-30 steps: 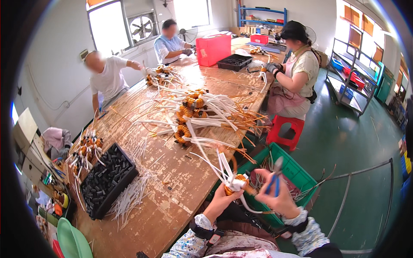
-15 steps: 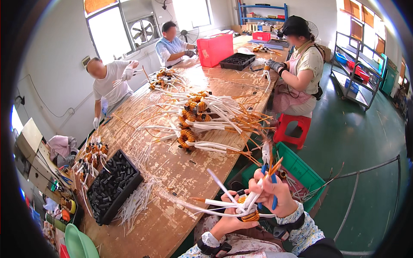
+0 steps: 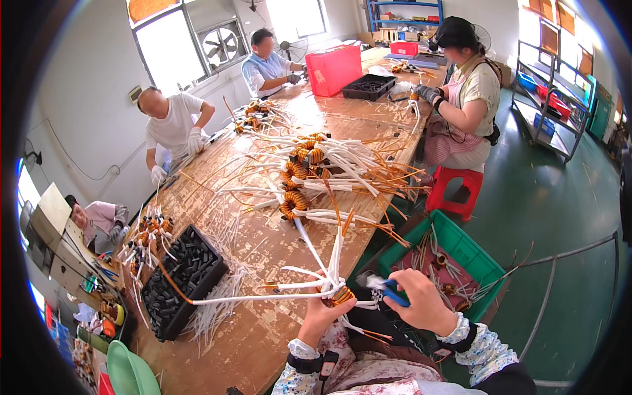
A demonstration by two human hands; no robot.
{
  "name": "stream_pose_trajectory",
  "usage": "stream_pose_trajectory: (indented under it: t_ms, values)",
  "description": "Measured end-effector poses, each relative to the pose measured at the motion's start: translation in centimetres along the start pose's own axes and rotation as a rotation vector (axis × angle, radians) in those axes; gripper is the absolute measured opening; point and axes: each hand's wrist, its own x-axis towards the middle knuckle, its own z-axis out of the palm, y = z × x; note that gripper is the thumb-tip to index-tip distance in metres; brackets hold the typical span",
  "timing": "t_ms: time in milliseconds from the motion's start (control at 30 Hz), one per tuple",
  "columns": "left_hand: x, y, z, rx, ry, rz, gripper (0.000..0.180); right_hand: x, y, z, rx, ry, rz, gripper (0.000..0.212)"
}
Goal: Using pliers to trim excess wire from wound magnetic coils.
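Note:
My left hand [image 3: 318,320] is closed around a copper-wound ring coil [image 3: 342,295] near the table's front edge. Its long leads in white sleeves [image 3: 334,258] fan upward and to the left, with bare copper ends showing on some. To the right of the coil, my right hand [image 3: 426,303] grips pliers with blue handles [image 3: 395,294]. Their metal head points left toward the coil's side and is somewhat blurred. I cannot tell whether the jaws touch a wire. Shorter wire ends [image 3: 376,336] hang below the coil.
Similar coils [image 3: 293,204] lie heaped on the worn wooden table [image 3: 276,342]. A black tray [image 3: 199,301] of short black pieces stands left, beside white sleeve scraps [image 3: 220,309]. A green crate [image 3: 487,263] with coils sits at my right. Several co-workers sit around the table.
My right hand has let go of the leads and moved down with the pliers, which now point left instead of up. My left hand has shifted left with the coil. One co-worker's raised hand has come down.

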Motion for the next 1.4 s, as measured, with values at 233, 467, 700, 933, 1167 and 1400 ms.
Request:
stream_pose_trajectory:
  t_ms: [233,467,700,933,1167,1400]
  values:
    - [-0.3,0.2,0.3,0.037,-0.010,0.014,0.071,0.3,-2.1,0.0,-0.286,0.119,-0.098,0.047]
    - [0.1,-1.1,0.1,0.200,-0.026,0.083,0.073,-0.4,-4.1,-0.7,-0.374,0.039,0.019,0.047]
    - [0.0,-0.4,1.0,0.616,0.024,0.327,0.065,-0.9,-3.8,-1.8,-0.473,-0.065,0.031,0.033]
    - [-0.3,0.5,1.5,0.825,-0.033,0.347,0.068,-2.9,-0.1,-0.2,-0.191,-0.048,0.005,0.022]
    - [0.0,-0.5,1.0,0.663,-0.022,0.291,0.071,-2.1,-1.6,0.0,-0.179,0.071,0.108,0.036]
    - [-0.2,0.6,2.1,0.921,-0.062,0.379,0.076,-1.4,-3.3,-0.3,-0.343,0.134,0.039,0.048]
